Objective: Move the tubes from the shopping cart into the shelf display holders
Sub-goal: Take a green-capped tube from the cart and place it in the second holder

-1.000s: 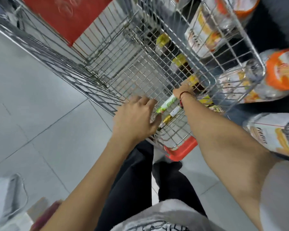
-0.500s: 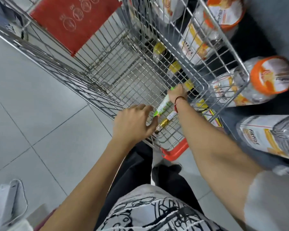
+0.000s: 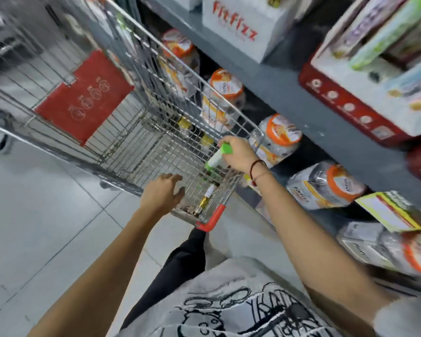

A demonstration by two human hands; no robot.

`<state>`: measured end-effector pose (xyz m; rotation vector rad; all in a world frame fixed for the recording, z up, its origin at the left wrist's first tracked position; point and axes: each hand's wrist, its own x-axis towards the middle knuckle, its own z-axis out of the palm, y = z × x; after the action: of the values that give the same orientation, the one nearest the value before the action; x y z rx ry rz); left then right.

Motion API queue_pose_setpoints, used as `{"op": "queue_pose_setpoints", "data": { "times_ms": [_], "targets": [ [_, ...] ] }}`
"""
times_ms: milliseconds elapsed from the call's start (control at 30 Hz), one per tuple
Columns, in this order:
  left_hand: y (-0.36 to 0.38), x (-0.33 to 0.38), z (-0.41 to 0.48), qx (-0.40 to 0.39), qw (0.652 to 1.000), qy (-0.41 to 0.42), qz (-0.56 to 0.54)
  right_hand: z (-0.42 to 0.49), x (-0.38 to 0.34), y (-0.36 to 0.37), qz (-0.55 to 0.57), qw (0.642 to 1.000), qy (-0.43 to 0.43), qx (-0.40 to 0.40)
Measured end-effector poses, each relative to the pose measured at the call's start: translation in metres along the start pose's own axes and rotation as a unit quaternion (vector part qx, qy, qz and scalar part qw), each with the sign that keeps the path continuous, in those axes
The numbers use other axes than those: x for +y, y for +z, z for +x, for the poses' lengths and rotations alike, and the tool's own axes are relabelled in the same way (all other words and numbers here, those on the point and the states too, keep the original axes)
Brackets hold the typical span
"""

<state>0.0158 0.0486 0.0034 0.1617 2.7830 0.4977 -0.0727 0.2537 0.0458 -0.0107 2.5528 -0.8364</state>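
My right hand (image 3: 238, 154) is clamped on a green-capped tube (image 3: 218, 156) at frame centre, its long axis slanting from upper right to lower left above the shopping cart (image 3: 156, 132), while my left hand (image 3: 162, 195), fingers apart, hovers nearer the gold-banded tube (image 3: 205, 199) lying in the cart's near corner.

Even, cool overhead light fills the aisle, bright on the pale floor tiles (image 3: 46, 227) and casting only faint shadows, while the recess under the shelf (image 3: 289, 93) beyond the fingers (image 3: 228, 145) stays dark. Motion blur smears the boxes far right of the fingers and the cart wires (image 3: 22, 57) far left. Wide-angle distortion bends straight lines toward the edges; sharpest detail sits near the fingers.
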Motion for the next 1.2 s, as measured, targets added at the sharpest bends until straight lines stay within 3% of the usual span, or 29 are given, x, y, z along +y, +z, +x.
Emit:
{"op": "queue_pose_setpoints", "data": {
  "times_ms": [233,467,733,867,1200],
  "targets": [
    [-0.037,0.064,0.036,0.075,0.991,0.111,-0.025,-0.081,-0.013,-0.091,-0.008,0.988,-0.064,0.14],
    [-0.078,0.169,0.072,0.18,0.936,0.299,-0.05,-0.166,0.006,-0.173,0.031,0.962,-0.052,0.267],
    [-0.065,0.241,0.085,0.113,0.893,0.435,0.028,-0.216,0.037,-0.218,0.042,0.938,0.009,0.344],
    [-0.053,0.248,0.086,0.106,0.88,0.459,0.058,-0.229,0.046,-0.227,0.04,0.928,0.011,0.369],
    [-0.041,0.246,0.092,0.117,0.889,0.439,0.058,-0.243,0.064,-0.238,0.026,0.895,0.063,0.442]
  ]
}}
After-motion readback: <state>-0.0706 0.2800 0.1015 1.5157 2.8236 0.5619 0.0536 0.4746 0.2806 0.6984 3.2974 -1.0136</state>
